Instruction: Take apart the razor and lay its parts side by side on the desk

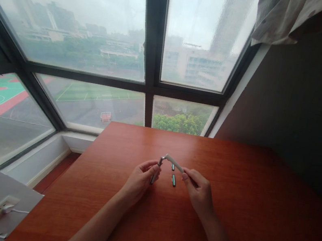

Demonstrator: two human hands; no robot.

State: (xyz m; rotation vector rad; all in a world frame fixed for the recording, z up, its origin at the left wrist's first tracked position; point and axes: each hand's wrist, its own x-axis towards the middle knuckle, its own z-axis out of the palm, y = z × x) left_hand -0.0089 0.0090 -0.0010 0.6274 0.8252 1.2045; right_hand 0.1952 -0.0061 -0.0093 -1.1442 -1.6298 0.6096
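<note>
Though tilted, rod [175,163] in right grip [200,188]

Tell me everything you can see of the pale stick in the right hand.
The pale stick is slim, straight and light grey; its material is too small to tell. The right hand pinches its lower end between thumb and fingers, hiding that end. It slants up and leftward in the picture, apparently raised above the table. Its upper end lies close to the shiny piece in the left hand; whether the two are joined I cannot tell.
</note>
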